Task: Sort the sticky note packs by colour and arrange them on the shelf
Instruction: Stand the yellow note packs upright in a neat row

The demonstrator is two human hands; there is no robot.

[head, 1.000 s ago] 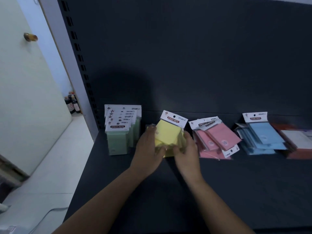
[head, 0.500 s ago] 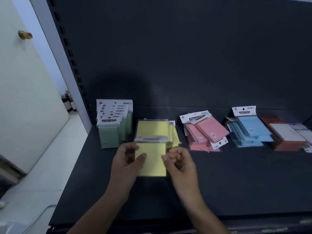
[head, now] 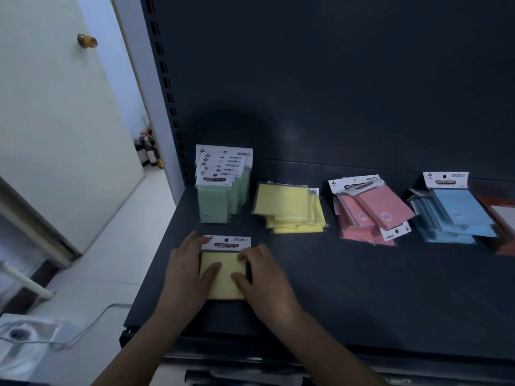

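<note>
Yellow pack (head: 223,274) sitting near shelf (head: 362,288) front, header card away from me, just before green row (head: 214,201). Am gripping it from both sides: left hand (head: 186,274) fingers curling round left edge, right hand (head: 264,277) fingers curling over right edge, both thumbs pressing on face. Yellow pile (head: 287,208), pink pile (head: 370,213), blue pile (head: 454,210) lying behind, apart from hands.

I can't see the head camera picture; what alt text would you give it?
A left hand and right hand hold a yellow pack at the front of a dark shelf. Behind, from left: upright green packs, then a yellow pile, pink pile and blue pile.
</note>
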